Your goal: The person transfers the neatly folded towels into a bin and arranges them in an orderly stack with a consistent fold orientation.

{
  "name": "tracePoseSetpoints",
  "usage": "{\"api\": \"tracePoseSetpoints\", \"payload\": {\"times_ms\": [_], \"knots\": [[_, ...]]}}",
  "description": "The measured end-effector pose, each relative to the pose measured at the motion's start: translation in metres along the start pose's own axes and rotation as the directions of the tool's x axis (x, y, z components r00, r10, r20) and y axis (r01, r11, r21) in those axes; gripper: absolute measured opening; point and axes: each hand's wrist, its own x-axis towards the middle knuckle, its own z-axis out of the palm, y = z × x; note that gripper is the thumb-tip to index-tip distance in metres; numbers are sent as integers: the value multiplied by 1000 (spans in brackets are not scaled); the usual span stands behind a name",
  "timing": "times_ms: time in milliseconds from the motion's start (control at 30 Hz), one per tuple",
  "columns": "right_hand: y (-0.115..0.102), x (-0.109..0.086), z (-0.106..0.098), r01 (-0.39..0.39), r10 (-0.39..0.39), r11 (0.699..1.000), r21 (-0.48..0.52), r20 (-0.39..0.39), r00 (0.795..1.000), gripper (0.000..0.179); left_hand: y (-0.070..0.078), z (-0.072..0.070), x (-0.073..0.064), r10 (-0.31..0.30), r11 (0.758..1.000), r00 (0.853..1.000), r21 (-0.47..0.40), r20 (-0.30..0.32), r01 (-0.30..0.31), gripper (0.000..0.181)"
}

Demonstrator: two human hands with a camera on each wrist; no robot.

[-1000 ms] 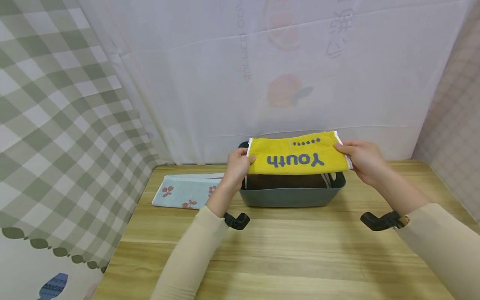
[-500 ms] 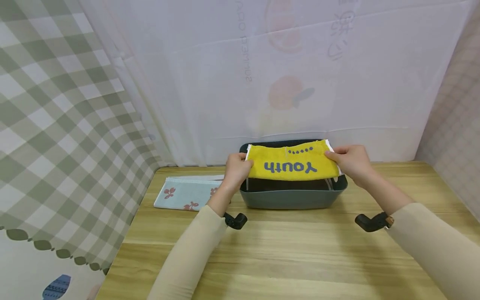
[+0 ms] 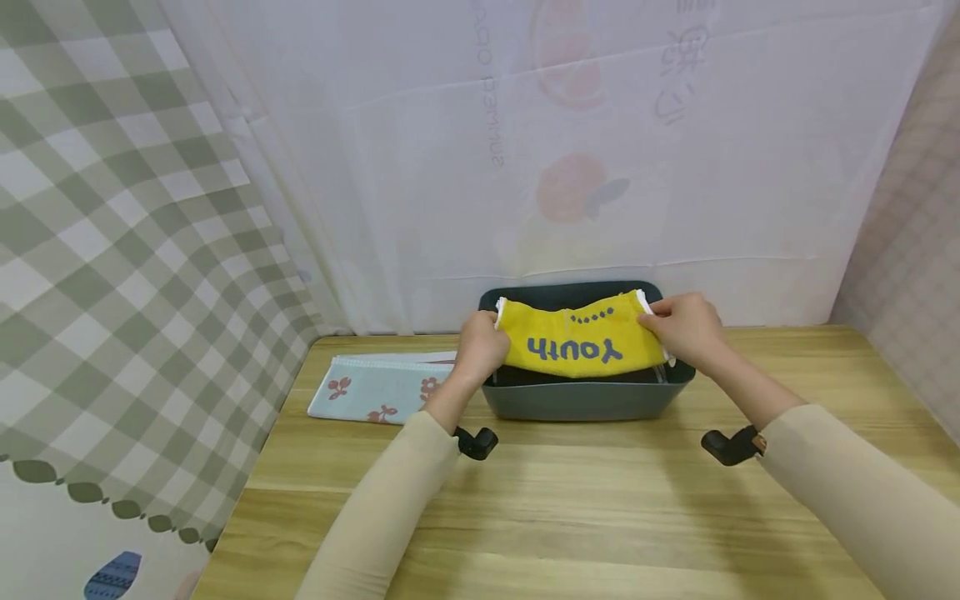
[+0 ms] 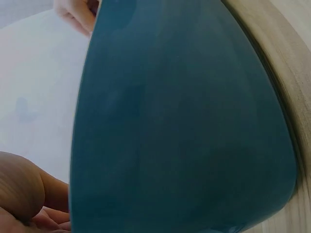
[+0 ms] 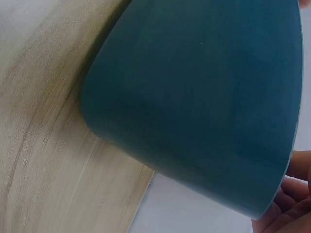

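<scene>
A folded yellow towel [image 3: 573,337] with grey "Youth" lettering and white edges sags between both hands, over the opening of a dark grey-green bin [image 3: 581,402]. My left hand [image 3: 482,340] pinches its left end at the bin's left rim. On the other side my right hand [image 3: 684,327] pinches the white-edged right end, thumb on top. In the left wrist view the outer wall of the bin [image 4: 180,121] hides most of the left hand [image 4: 29,194] and all of the towel. The right wrist view shows the bin wall [image 5: 194,97] with the right hand [image 5: 291,204] behind its rim.
A folded light-blue towel [image 3: 382,390] with red flower prints lies on the wooden table [image 3: 600,517], left of the bin. Behind the bin hangs a white curtain [image 3: 420,208]. A green-and-white checked cloth [image 3: 135,208] covers the left side.
The yellow towel has come down toward the bin and sags more in the middle. My right hand has moved left and down, closer to the left hand; the left hand has lowered slightly.
</scene>
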Motion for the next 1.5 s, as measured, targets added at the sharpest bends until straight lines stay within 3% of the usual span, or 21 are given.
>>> {"api": "tracePoseSetpoints", "payload": {"times_ms": [233,467,700,867,1167,1333,1500], "knots": [[-3,0,3,9,-9,999,-41,4,1000,44,0,3,1,4,998,1000,57,-5,-4,19],[-2,-1,5,37,-40,995,-93,-22,999,40,6,8,0,-12,985,1000,175,5,11,29],[-1,-5,6,121,-126,984,-132,-33,991,34,9,10,-2,40,974,999,225,-10,-37,40],[-3,-7,4,179,-192,967,-179,-56,980,33,12,6,-5,73,979,997,191,-8,-70,50],[-6,-10,-4,159,-164,981,-114,-39,986,37,15,-14,-14,143,989,990,47,-16,-142,47],[-14,-14,-4,180,-183,982,-61,-55,981,37,15,-25,-19,206,978,977,34,-55,-204,45],[-25,-18,-3,196,-197,980,-20,-84,977,35,13,-35,-25,317,946,943,99,-102,-308,43]]}}
